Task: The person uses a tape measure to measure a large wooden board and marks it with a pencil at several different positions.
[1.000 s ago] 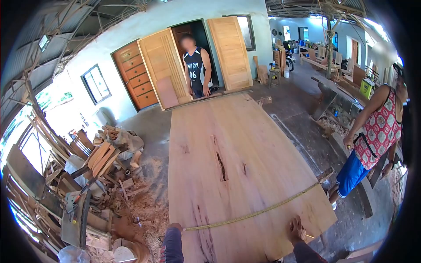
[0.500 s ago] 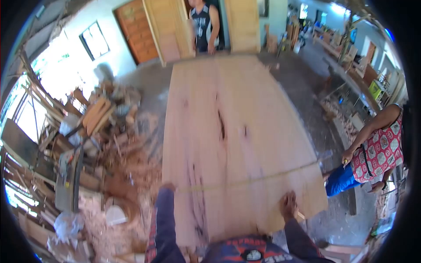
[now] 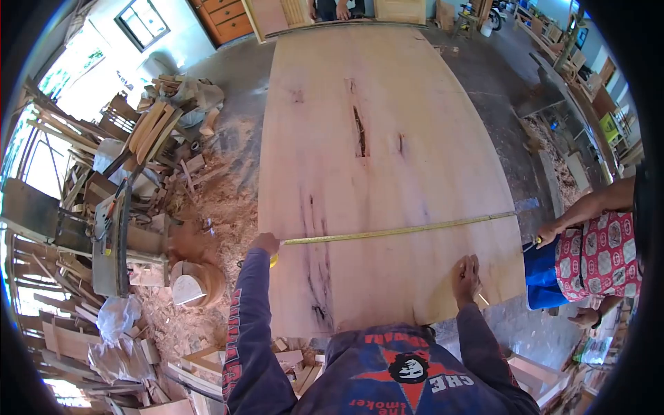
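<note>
A wide wooden panel (image 3: 387,187) with dark cracks and streaks stretches away from me. Across its near part lies a yellow tape measure (image 3: 401,232), pulled out from the left edge to the right edge. At the left edge my left hand (image 3: 265,243) is closed round the tape's near end, with a bit of the yellow case (image 3: 274,261) showing below it. My right hand (image 3: 468,277) rests on the panel below the tape, its fingers curled. From under it sticks a thin pale stick (image 3: 483,299), like a pencil; the grip is partly hidden.
On the right a person in a red patterned apron (image 3: 602,252) holds a yellow-handled tool (image 3: 531,243). Another person's hands (image 3: 342,10) are at the panel's far end. Scrap wood (image 3: 149,131), shavings and a round wood block (image 3: 196,283) lie on the left.
My view has tilted down, so the panel appears higher and more of my shirt shows. Both hands keep their places on the panel, and the tape still spans it.
</note>
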The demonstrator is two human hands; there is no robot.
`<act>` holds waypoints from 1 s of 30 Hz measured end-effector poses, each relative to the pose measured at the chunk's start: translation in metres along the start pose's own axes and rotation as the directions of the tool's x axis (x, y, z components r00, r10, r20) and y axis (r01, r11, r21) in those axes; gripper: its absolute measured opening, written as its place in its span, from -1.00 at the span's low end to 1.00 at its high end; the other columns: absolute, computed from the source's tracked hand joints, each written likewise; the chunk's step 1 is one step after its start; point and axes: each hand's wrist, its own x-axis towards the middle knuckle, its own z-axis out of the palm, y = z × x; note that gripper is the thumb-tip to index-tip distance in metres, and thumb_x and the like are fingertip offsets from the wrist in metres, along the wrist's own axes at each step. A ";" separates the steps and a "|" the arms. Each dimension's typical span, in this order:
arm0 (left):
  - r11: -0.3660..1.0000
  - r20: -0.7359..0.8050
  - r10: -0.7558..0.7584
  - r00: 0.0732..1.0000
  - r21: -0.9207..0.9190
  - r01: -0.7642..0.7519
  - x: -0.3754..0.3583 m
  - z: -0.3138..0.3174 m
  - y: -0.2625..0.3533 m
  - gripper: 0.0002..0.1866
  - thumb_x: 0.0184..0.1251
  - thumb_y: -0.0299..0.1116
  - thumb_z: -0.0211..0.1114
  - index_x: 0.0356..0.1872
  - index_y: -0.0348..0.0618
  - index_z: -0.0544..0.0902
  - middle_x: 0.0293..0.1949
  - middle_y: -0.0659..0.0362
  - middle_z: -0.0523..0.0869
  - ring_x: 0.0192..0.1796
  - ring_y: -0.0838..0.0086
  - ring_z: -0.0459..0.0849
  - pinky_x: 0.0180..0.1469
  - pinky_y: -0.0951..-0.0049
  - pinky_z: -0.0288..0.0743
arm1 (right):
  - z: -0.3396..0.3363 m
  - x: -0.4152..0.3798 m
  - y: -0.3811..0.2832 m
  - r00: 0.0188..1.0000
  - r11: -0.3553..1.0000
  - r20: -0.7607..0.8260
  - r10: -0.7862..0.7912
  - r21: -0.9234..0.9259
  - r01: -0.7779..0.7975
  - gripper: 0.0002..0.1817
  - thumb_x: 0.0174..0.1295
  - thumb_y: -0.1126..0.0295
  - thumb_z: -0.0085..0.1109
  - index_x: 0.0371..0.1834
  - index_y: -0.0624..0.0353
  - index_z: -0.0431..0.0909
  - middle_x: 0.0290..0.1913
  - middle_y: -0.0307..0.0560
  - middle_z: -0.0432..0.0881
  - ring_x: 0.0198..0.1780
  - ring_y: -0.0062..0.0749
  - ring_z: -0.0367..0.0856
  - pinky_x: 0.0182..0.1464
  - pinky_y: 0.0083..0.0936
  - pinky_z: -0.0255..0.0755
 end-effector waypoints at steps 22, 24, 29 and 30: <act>0.990 -0.046 0.116 0.992 0.081 -0.112 0.023 0.010 -0.008 -0.44 0.31 0.10 0.15 -0.22 -0.32 0.70 -0.14 -0.21 0.69 0.00 -0.07 0.65 0.08 0.05 0.50 | -0.008 0.020 -0.010 0.998 0.998 0.004 0.058 0.013 -0.058 -0.69 0.27 0.30 0.08 0.08 0.01 0.49 0.13 -0.04 0.53 -0.18 0.05 0.66 -0.19 -0.14 0.56; 0.974 -0.044 0.166 0.985 0.166 -0.157 0.033 0.012 -0.009 -0.47 0.33 0.09 0.12 -0.22 -0.27 0.71 -0.17 -0.16 0.70 -0.03 -0.05 0.66 0.05 0.06 0.52 | -0.008 0.030 -0.001 0.994 0.999 0.105 0.040 0.015 -0.042 -0.67 0.28 0.31 0.07 0.11 0.02 0.49 0.01 -0.02 0.60 -0.22 0.03 0.67 -0.21 -0.16 0.56; 0.927 -0.041 0.212 0.976 0.324 -0.188 -0.022 -0.032 0.031 -0.56 0.46 -0.02 -0.01 -0.23 -0.11 0.74 -0.30 -0.01 0.74 -0.15 0.09 0.72 -0.11 0.12 0.60 | -0.025 0.046 0.015 0.957 0.882 0.242 0.159 0.402 -0.248 -0.63 0.38 0.29 0.01 0.20 0.17 0.47 -0.26 0.09 0.69 -0.37 -0.25 0.69 -0.34 -0.30 0.55; 0.915 -0.038 0.236 0.971 0.346 -0.209 -0.022 -0.031 0.030 -0.57 0.47 -0.04 -0.02 -0.23 -0.09 0.74 -0.31 0.01 0.74 -0.17 0.10 0.73 -0.13 0.12 0.61 | -0.038 0.052 0.003 0.918 0.746 0.275 0.287 0.537 -0.394 -0.61 0.41 0.25 -0.02 0.19 0.23 0.47 -0.24 0.11 0.69 -0.39 -0.29 0.67 -0.36 -0.35 0.53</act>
